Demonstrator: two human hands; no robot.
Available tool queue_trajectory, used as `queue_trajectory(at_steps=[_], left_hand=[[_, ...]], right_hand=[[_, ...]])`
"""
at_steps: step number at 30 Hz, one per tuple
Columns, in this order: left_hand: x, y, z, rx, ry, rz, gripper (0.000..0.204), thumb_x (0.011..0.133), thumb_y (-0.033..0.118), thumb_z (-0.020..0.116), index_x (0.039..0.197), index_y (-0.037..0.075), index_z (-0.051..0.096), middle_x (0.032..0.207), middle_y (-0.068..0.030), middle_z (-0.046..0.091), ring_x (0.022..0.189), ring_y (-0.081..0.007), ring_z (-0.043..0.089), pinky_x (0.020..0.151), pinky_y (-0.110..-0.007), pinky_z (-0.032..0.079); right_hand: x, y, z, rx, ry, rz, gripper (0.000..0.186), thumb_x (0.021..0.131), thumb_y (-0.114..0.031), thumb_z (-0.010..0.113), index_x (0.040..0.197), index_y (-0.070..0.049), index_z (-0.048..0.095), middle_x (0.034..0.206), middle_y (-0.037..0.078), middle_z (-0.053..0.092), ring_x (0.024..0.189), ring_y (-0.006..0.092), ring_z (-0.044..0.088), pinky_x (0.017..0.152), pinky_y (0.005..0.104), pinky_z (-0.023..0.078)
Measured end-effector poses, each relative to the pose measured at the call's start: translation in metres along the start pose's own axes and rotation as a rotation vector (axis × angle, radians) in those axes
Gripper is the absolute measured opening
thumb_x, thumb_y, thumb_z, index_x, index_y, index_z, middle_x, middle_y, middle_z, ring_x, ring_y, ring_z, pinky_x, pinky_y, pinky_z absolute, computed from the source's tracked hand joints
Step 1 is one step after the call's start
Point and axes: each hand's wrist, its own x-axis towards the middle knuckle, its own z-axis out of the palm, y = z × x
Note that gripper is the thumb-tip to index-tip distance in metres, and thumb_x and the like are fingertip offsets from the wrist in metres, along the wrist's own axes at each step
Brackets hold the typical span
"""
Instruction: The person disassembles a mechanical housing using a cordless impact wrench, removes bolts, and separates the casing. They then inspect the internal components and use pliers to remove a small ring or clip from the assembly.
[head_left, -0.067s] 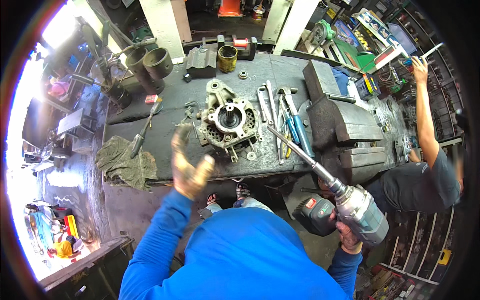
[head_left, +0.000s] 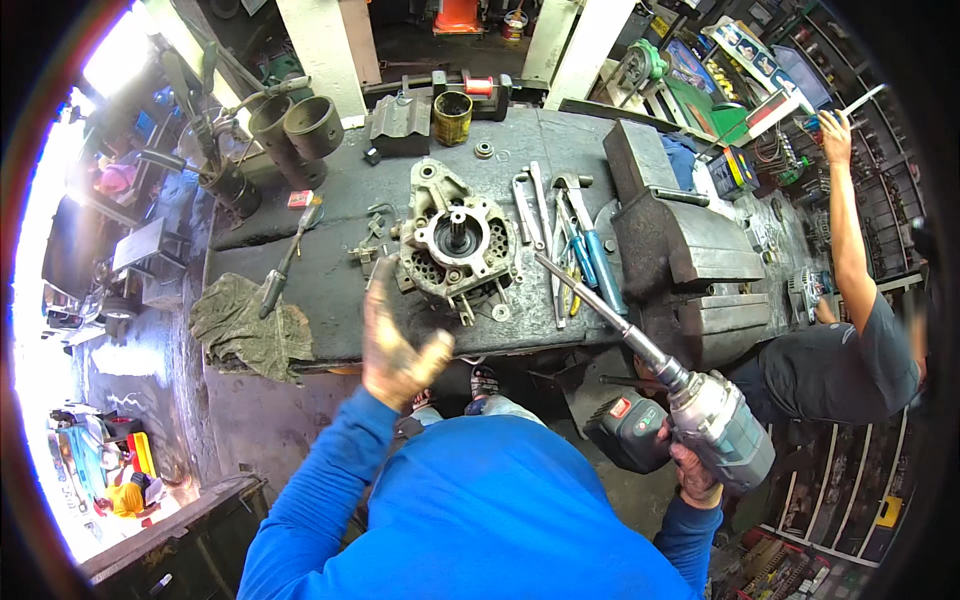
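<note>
My right hand grips the handle of a cordless impact wrench with a black battery pack. A long socket extension juts from its nose toward the bench, its tip beside the hand tools. My left hand is empty, thumb and fingers spread, at the bench's front edge. Just past its fingertips an alternator housing stands on the bench, the splined shaft pointing up from its centre. Small metal parts lie to its left. On its right are a hammer and blue-handled pliers.
A bench vise takes up the bench's right side. To the left lie a rag and a brush. Metal cylinders and a grimy yellow can stand at the back. A co-worker reaches up at the right.
My left hand has moved slightly right and nearer to me, uncovering more of the small parts. The impact wrench in my right hand has hardly moved.
</note>
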Motion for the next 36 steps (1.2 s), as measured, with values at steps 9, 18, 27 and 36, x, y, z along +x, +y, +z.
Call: queue_trajectory(at_steps=[9,18,27,36], left_hand=[[0.061,-0.03,-0.026,0.132,-0.364,-0.026,0.158,0.052,0.04,0.102,0.164,-0.004,-0.001,0.164,-0.0306,0.028,0.152,-0.0399,0.033,0.127,-0.043,0.027],[0.031,-0.034,-0.007,-0.233,-0.157,-0.136,0.141,0.065,0.015,0.099,0.166,0.004,0.002,0.158,-0.0208,0.042,0.143,-0.0289,0.046,0.12,-0.042,0.038],[0.033,-0.035,-0.009,-0.286,-0.112,-0.146,0.141,0.061,0.027,0.101,0.164,-0.002,0.008,0.163,-0.0239,0.033,0.147,-0.0319,0.042,0.123,-0.039,0.035],[0.034,-0.042,-0.009,-0.329,-0.076,-0.149,0.136,0.062,0.026,0.101,0.164,0.0,0.014,0.161,-0.0232,0.039,0.149,-0.0317,0.04,0.124,-0.039,0.034]], right_hand=[[0.0,-0.001,0.004,-0.036,-0.04,0.023,0.066,0.082,-0.021,0.087,0.136,0.001,0.056,0.108,0.012,0.069,0.094,0.0231,0.068,0.084,0.0353,0.055],[-0.004,0.014,0.008,-0.436,-0.177,-0.187,0.039,0.09,-0.015,0.081,0.122,-0.003,0.065,0.105,0.008,0.07,0.095,0.0195,0.066,0.084,0.0328,0.054],[0.001,-0.025,0.06,-0.017,-0.119,0.15,0.029,0.089,-0.004,0.08,0.117,-0.004,0.072,0.105,0.006,0.076,0.097,0.0189,0.072,0.088,0.034,0.056],[-0.002,-0.028,0.061,0.15,-0.108,0.259,0.032,0.088,-0.009,0.082,0.118,-0.006,0.073,0.109,0.006,0.078,0.101,0.0193,0.072,0.09,0.0352,0.056]])
